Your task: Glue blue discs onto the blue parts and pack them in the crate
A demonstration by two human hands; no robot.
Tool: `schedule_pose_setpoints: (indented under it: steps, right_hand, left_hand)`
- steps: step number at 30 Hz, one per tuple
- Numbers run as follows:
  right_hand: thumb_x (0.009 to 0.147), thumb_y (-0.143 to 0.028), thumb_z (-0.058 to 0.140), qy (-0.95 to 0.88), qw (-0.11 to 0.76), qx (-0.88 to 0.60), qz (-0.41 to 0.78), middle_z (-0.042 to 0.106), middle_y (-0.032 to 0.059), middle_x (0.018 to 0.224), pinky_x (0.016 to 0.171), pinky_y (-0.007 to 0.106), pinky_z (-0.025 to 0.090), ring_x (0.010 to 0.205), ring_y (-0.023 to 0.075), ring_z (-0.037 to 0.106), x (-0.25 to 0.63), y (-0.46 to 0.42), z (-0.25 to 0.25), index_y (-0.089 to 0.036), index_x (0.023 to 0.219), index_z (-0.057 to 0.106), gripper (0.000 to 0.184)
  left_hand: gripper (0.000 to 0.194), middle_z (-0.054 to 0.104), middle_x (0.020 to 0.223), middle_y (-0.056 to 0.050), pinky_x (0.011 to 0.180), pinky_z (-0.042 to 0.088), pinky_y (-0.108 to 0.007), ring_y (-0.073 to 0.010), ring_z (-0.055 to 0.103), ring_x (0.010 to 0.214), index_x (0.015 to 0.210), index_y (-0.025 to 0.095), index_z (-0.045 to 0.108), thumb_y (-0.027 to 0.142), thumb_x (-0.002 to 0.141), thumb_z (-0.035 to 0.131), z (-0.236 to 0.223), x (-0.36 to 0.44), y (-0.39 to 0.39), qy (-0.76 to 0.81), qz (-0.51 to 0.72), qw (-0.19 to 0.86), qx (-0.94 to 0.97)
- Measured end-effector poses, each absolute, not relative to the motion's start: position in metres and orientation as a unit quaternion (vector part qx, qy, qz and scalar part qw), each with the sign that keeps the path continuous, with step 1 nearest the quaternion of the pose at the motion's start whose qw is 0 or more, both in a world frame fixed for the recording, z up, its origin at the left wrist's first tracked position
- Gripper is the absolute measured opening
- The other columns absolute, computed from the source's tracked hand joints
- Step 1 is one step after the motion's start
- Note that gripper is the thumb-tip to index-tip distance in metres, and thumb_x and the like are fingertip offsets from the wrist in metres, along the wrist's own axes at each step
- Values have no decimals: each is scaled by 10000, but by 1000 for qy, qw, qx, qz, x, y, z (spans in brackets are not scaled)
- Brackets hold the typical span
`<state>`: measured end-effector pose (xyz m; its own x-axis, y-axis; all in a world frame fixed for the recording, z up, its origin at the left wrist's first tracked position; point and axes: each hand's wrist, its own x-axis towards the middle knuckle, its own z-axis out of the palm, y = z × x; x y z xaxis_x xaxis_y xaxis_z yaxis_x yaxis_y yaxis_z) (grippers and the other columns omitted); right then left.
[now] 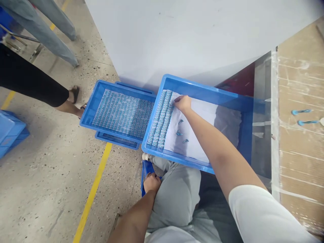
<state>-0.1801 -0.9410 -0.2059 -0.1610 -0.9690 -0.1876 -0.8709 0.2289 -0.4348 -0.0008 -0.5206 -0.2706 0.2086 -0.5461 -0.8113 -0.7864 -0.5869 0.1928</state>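
Note:
My right hand (pixel 183 104) reaches into a blue plastic bin (pixel 177 157), fingers pinched together at the upper end of the rows. What sits between the fingertips is too small to make out. Packed rows of small blue-and-silver parts (pixel 160 118) stand along the bin's left side on a white sheet (pixel 199 145). Three loose parts of the same kind, one of them a blue part (pixel 179 133), lie on the sheet below my hand. My left hand (pixel 152 183) rests curled against my knee, below the bin's near edge; its fingertips are partly hidden.
A second blue bin (pixel 87 123), filled with rows of similar parts, sits on another bin at left. Two blue pieces, one a blue strip (pixel 301 111), lie on taped cardboard (pixel 298 152) at right. A white panel (pixel 177 40) stands behind. People's legs (pixel 32 77) are at upper left.

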Motion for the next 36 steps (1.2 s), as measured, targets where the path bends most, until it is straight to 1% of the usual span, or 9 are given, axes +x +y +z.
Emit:
schedule_pose_setpoints:
  steps: [6,11,14,16,20,25,27,31,36]
  right_hand:
    - [683,-169,702,757,220,-606,-104,749,94,988,956,369,510,991,267,679,-178,-942,-203,-153,887,756,211]
    - [753,-290,658,773,199,-593,-107,749,96,966,880,388,532,959,281,688,-188,-929,-188,-182,924,765,229]
    - [746,-400,692,760,198,-616,-62,748,88,910,858,376,533,904,268,694,-206,-909,-182,-185,879,765,263]
    - [701,-446,745,735,221,-641,-12,745,81,875,850,360,532,859,255,695,-219,-894,-182,-177,841,763,303]
    - [636,-350,813,713,281,-641,28,749,64,828,834,329,534,831,244,700,-236,-870,-188,-162,809,766,260]
    - [721,-298,740,717,345,-605,15,716,2,639,691,244,549,649,168,699,-237,-856,-198,-176,781,762,138]
    - [721,-285,734,720,359,-594,7,701,-6,598,656,227,547,605,154,690,-237,-855,-200,-177,754,756,115]
    - [726,-279,719,745,334,-576,-28,705,8,614,674,238,551,624,161,691,-242,-867,-201,-174,758,753,115]
    - [766,-291,666,789,251,-553,-94,733,54,738,802,294,546,756,199,698,-239,-907,-203,-160,871,755,190]
  left_hand:
    - [230,651,1196,-86,974,500,-442,-202,607,1117,1033,160,664,344,927,576,-270,-1,-521,440,457,127,-763]
    - [259,644,1214,-92,980,493,-449,-208,605,1125,1061,159,659,364,926,576,-268,-1,-523,434,459,134,-764]
    - [249,652,1222,-96,1005,471,-450,-217,585,1179,1036,157,670,355,927,566,-268,0,-523,436,459,133,-763]
    - [213,663,1222,-99,1007,465,-411,-216,581,1202,1009,171,689,300,930,540,-268,0,-523,438,456,133,-763]
    - [258,682,1223,-101,971,466,-309,-216,598,1194,977,209,730,214,901,483,-267,0,-522,445,444,134,-766]
    - [288,705,1182,-97,923,482,-298,-230,636,1120,970,208,745,224,881,471,-267,-1,-521,456,432,133,-767]
    - [285,713,1165,-90,905,488,-296,-230,643,1105,963,215,745,229,876,474,-268,0,-521,458,429,133,-767]
    - [280,711,1180,-79,900,489,-289,-225,636,1130,971,225,741,234,873,479,-271,0,-519,457,426,135,-769]
    - [266,716,1166,-65,931,485,-292,-213,604,1197,953,238,741,222,879,487,-272,-1,-518,453,425,138,-771]
